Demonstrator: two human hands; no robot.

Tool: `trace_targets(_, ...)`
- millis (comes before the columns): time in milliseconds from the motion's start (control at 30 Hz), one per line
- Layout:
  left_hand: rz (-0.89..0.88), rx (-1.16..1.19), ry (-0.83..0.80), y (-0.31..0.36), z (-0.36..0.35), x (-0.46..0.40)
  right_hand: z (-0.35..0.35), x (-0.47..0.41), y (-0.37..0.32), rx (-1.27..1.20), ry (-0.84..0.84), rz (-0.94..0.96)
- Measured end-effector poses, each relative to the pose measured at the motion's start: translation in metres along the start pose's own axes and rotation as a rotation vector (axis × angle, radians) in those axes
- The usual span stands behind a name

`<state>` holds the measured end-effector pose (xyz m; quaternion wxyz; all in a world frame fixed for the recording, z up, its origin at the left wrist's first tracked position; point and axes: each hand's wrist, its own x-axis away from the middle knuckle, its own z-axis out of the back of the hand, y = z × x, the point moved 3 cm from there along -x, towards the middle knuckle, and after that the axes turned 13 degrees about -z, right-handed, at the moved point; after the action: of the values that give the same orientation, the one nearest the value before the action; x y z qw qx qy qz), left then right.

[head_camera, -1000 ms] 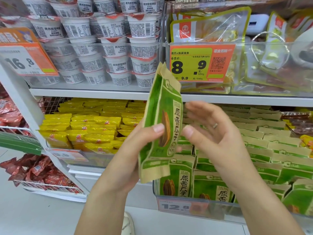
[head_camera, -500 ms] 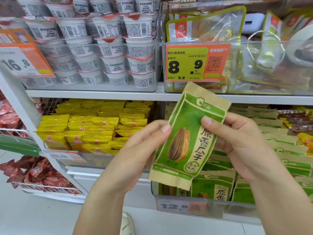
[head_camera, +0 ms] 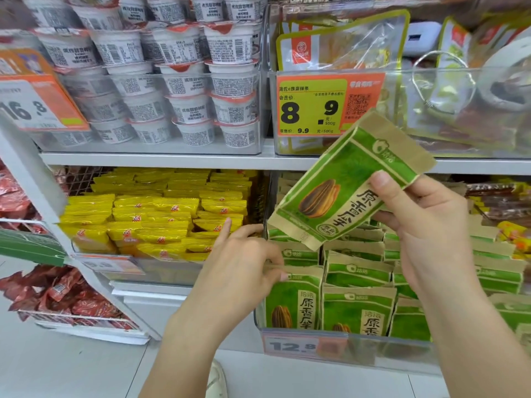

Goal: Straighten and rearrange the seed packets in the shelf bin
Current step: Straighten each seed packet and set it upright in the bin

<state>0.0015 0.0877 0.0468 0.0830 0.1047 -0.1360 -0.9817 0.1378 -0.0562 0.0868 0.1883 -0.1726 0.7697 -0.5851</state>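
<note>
My right hand (head_camera: 425,234) holds one green and tan seed packet (head_camera: 339,185) tilted in the air above the clear shelf bin (head_camera: 373,351), thumb on its front face. Several more seed packets (head_camera: 356,308) stand upright in rows inside the bin. My left hand (head_camera: 244,262) reaches to the bin's front left corner, and its fingertips pinch the top edge of the front-left packet (head_camera: 293,300) there.
Yellow snack packs (head_camera: 161,214) fill the bin to the left. White cups (head_camera: 172,81) and clear bagged snacks (head_camera: 344,44) sit on the shelf above, behind an orange price tag (head_camera: 324,104). Red packs (head_camera: 57,294) lie in a low left rack. Other snacks (head_camera: 505,202) lie at the right.
My left hand let go of the held packet and dropped to the front-left packet in the bin. My right hand lifted the held packet up and to the right.
</note>
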Motion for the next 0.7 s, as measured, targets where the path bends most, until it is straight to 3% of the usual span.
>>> trace_targets(267,-0.048,0.037,-0.014,0.004,0.022,0.015,-0.014,0.003,0.015,0.311,-0.217,-0.089)
trace_targets(467,-0.065,0.077,0.077,0.005,0.032,0.023,-0.013,0.0,0.019,0.351,-0.219,-0.076)
trace_targets(700,-0.069,0.123,0.135,0.007,0.041,0.027,-0.009,-0.001,0.025,0.612,-0.158,-0.053)
